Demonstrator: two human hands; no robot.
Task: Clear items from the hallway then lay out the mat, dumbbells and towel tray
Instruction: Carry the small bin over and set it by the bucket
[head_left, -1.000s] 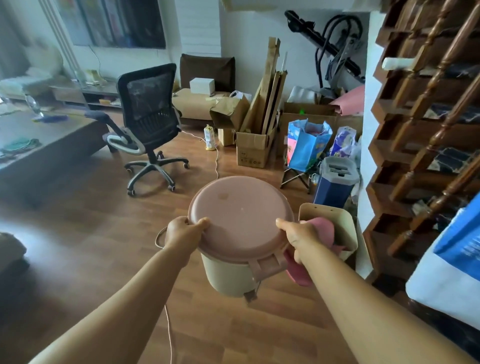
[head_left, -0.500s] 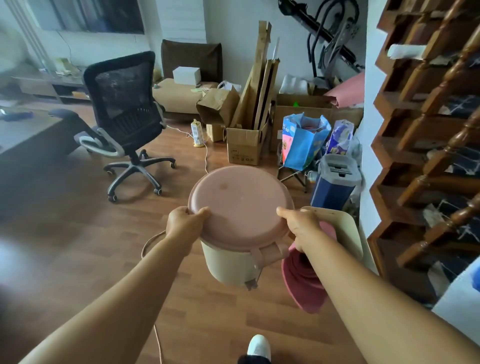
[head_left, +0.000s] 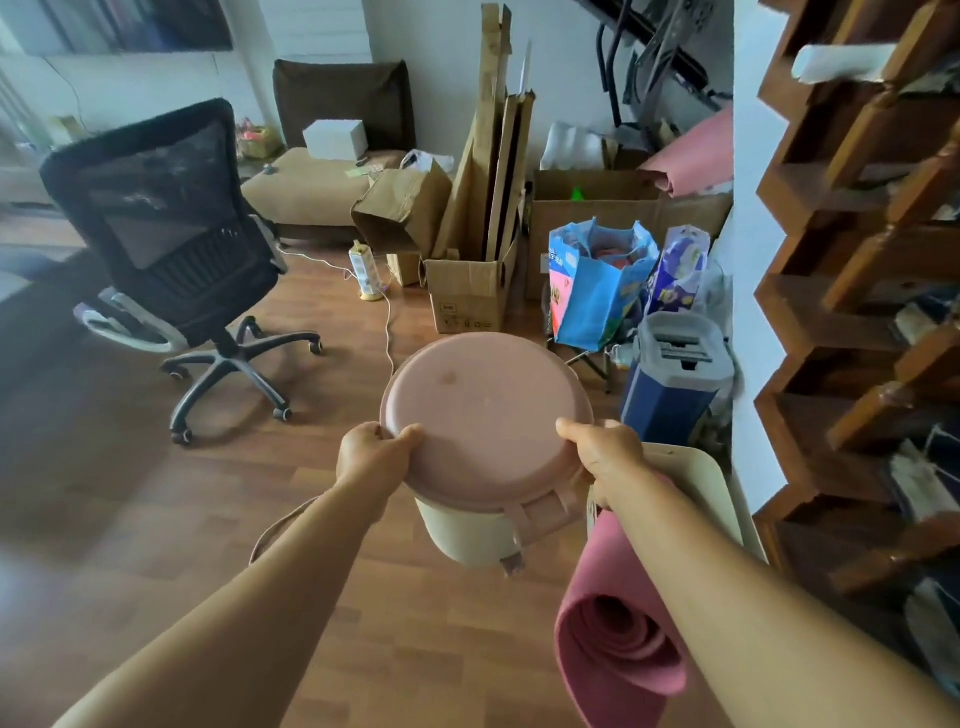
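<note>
Head view, centre of the frame: my left hand (head_left: 371, 457) grips the left rim of the pink lid (head_left: 485, 410), thumb on top, fingers curled under; my right hand (head_left: 608, 457) grips the right rim the same way; the cream bin (head_left: 467, 535) under the lid hangs clear of the floor (head_left: 156, 519) between them. Lower right, below my right hand, the rolled mat (head_left: 618, 623) shows its open end toward me, just beside the cream tray (head_left: 696, 483); what props it I cannot tell. Upper left stands a chair (head_left: 171, 239); upper centre a box (head_left: 470, 299) and a blue bag (head_left: 597, 291); stairs (head_left: 857, 312) fill the right edge.
</note>
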